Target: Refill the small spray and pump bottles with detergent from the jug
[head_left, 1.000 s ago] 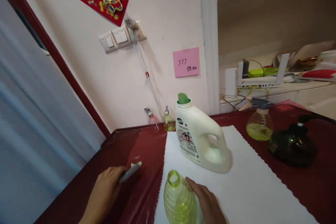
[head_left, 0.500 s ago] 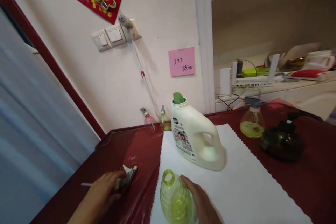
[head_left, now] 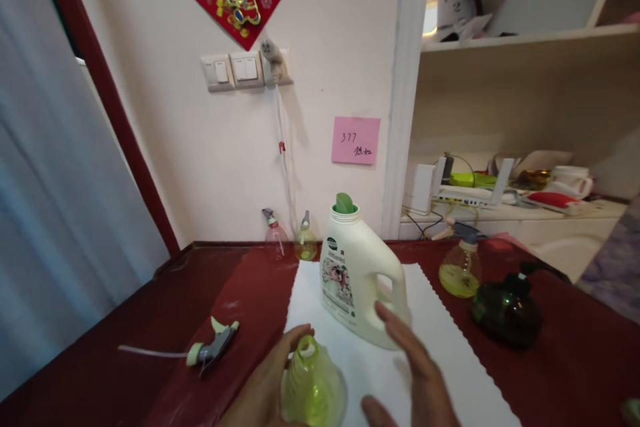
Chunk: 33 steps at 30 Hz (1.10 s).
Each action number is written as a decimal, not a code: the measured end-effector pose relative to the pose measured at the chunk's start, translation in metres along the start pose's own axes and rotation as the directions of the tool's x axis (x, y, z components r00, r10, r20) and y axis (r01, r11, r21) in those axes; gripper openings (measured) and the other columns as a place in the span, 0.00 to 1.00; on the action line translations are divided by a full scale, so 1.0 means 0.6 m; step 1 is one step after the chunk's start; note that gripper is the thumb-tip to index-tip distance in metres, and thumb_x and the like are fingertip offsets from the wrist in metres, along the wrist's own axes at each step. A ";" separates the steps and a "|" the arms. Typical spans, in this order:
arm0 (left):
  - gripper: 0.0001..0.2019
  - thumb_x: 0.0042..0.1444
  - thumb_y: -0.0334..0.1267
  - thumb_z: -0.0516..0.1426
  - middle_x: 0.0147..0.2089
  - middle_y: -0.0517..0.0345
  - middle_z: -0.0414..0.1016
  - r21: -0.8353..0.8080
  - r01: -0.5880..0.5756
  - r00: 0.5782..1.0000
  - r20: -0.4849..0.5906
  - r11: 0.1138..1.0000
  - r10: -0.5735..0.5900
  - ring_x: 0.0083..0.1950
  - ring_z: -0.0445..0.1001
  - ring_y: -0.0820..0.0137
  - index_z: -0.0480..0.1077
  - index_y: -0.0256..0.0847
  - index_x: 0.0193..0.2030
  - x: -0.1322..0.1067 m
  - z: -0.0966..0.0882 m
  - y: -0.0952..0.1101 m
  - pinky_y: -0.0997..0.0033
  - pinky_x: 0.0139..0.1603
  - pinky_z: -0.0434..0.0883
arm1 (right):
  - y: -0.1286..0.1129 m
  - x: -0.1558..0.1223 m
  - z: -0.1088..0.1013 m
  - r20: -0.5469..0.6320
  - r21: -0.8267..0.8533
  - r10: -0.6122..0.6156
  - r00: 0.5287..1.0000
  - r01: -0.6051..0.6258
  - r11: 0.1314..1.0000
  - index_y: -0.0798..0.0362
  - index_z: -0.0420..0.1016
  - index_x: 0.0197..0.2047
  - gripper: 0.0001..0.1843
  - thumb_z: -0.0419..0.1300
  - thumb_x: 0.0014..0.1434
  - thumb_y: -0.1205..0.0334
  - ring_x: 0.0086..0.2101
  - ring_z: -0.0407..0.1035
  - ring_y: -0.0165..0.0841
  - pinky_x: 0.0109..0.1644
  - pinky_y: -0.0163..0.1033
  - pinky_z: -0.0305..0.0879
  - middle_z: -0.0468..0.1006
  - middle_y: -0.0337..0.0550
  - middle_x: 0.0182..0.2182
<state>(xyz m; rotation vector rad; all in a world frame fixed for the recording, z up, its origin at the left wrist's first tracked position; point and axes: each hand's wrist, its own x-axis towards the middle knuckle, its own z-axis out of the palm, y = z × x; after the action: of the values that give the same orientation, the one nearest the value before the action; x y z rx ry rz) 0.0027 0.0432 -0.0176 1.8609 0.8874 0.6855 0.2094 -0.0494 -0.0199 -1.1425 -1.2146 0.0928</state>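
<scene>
My left hand (head_left: 267,383) is wrapped round the left side of a yellow-green spray bottle (head_left: 315,383), which has no head on its open neck. To the right of it my right hand (head_left: 417,370) is open, fingers apart, in front of the handle of a cream detergent jug (head_left: 363,273). A green pouring spout shows in the jug's uncapped mouth. On the dark red table to the left lies a grey and pale-green spray head (head_left: 213,347) with its thin tube (head_left: 153,351) pointing left.
White paper (head_left: 420,293) lies under the jug. By the wall stand a pink spray bottle (head_left: 276,240) and a small yellow one (head_left: 305,243). At right are a spray bottle with yellow liquid (head_left: 460,273) and a dark green pump bottle (head_left: 507,313). A router (head_left: 465,195) sits behind.
My left hand has let go of the spray head, leaving it on the table, and taken hold of the bottle. My right hand has come off the bottle and opened. The view has shifted.
</scene>
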 end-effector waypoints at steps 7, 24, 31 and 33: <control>0.38 0.44 0.40 0.69 0.64 0.46 0.72 0.073 -0.035 0.977 -0.208 0.997 0.050 0.66 0.68 0.48 0.66 0.47 0.64 0.006 0.024 -0.065 0.51 0.68 0.64 | 0.043 0.128 -0.074 -0.090 -0.077 0.218 0.972 -0.225 0.971 0.46 0.63 0.65 0.37 0.66 0.56 0.43 0.63 0.61 0.51 0.67 0.64 0.55 0.67 0.52 0.65; 0.43 0.46 0.37 0.64 0.72 0.44 0.63 0.110 -0.027 0.993 -0.110 0.994 0.039 0.72 0.60 0.50 0.57 0.43 0.71 0.014 0.041 -0.073 0.49 0.72 0.58 | 0.050 0.185 -0.014 -0.135 -0.061 0.384 0.913 -0.395 0.917 0.50 0.72 0.55 0.43 0.71 0.41 0.34 0.41 0.74 0.42 0.40 0.43 0.73 0.78 0.46 0.46; 0.45 0.44 0.37 0.64 0.71 0.44 0.62 0.118 -0.030 0.993 -0.106 0.993 0.043 0.71 0.60 0.48 0.55 0.45 0.71 0.021 0.055 -0.091 0.49 0.72 0.57 | -0.045 0.188 -0.105 -0.048 -0.383 0.222 0.974 -0.223 0.897 0.47 0.79 0.46 0.36 0.71 0.37 0.35 0.34 0.78 0.43 0.31 0.40 0.76 0.84 0.45 0.41; 0.44 0.44 0.35 0.63 0.71 0.47 0.63 0.101 -0.026 0.994 -0.107 0.995 0.037 0.71 0.59 0.50 0.54 0.47 0.70 0.016 0.055 -0.081 0.49 0.72 0.56 | -0.056 0.177 -0.133 -0.022 -0.506 0.167 0.986 -0.155 0.849 0.44 0.80 0.45 0.34 0.69 0.39 0.33 0.33 0.79 0.44 0.29 0.41 0.76 0.85 0.44 0.40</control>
<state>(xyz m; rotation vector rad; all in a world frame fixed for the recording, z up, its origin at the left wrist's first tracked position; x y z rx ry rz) 0.0191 0.0490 -0.0742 1.9441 0.9792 0.7808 0.2982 -0.0526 0.0846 -1.7106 -1.1942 -0.0957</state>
